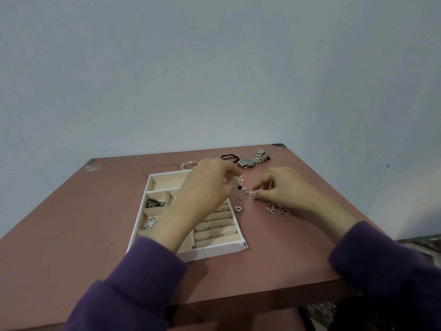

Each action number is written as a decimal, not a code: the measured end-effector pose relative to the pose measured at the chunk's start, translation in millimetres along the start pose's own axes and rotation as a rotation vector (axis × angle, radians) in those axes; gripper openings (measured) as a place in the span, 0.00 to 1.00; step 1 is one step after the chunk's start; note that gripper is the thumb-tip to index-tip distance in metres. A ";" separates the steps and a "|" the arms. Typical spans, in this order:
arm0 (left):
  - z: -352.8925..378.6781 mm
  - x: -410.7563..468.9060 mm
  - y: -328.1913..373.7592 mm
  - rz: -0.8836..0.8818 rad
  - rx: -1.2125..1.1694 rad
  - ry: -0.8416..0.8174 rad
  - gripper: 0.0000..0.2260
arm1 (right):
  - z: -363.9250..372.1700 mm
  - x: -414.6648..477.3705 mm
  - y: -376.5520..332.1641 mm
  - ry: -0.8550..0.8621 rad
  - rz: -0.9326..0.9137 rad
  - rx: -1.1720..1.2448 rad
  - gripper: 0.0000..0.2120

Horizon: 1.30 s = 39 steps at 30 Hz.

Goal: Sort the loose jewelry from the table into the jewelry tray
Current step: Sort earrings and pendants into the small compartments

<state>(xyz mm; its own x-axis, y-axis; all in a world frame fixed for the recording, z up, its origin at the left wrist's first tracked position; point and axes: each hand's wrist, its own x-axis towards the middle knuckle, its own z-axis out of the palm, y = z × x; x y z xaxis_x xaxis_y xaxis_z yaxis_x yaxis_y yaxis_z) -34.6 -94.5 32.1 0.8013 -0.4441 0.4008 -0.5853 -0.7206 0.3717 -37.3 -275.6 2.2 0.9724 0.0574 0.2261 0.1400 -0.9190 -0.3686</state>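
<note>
The left hand and its forearm cover the middle of the jewelry tray, hiding several compartments and half of the beaded bracelet. The silver piece it pinches is too small to identify. Whether the right hand pinches or only touches the tiny charms cannot be told. The purple sleeves run off the bottom edge.
</note>
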 end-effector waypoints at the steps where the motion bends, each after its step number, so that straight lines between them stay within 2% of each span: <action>1: -0.3 -0.2 -0.3 -0.002 -0.001 0.000 0.11 | 0.3 0.4 0.0 -0.004 0.001 0.009 0.07; 5: -1.0 -0.2 -2.0 -0.008 -0.004 0.004 0.12 | 1.8 4.5 -0.9 -0.033 0.007 0.076 0.01; 12: -2.8 0.9 -5.0 0.007 -0.009 0.024 0.12 | 2.5 8.1 -3.8 -0.072 0.074 0.201 0.04; 16: -3.8 1.6 -5.3 0.012 -0.011 0.022 0.12 | -0.4 10.8 -5.0 -0.101 0.069 0.168 0.10; 23: -4.3 2.4 -7.1 0.002 -0.002 0.028 0.12 | -4.3 12.9 -6.0 -0.133 0.036 0.141 0.03; 30: -5.2 1.9 -6.4 0.005 -0.015 0.028 0.12 | -7.2 12.7 -5.7 -0.125 0.041 0.183 0.05; 39: -5.0 2.0 -5.7 0.004 -0.020 0.015 0.12 | -17.3 8.1 -3.1 -0.202 0.039 0.048 0.02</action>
<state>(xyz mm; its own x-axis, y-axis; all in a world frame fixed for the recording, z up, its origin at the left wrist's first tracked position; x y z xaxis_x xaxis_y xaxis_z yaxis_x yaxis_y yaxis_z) -30.2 -88.6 35.0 0.7973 -0.4384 0.4148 -0.5906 -0.7081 0.3870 -33.1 -279.0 20.8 0.9943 0.1032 0.0272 0.1051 -0.9026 -0.4175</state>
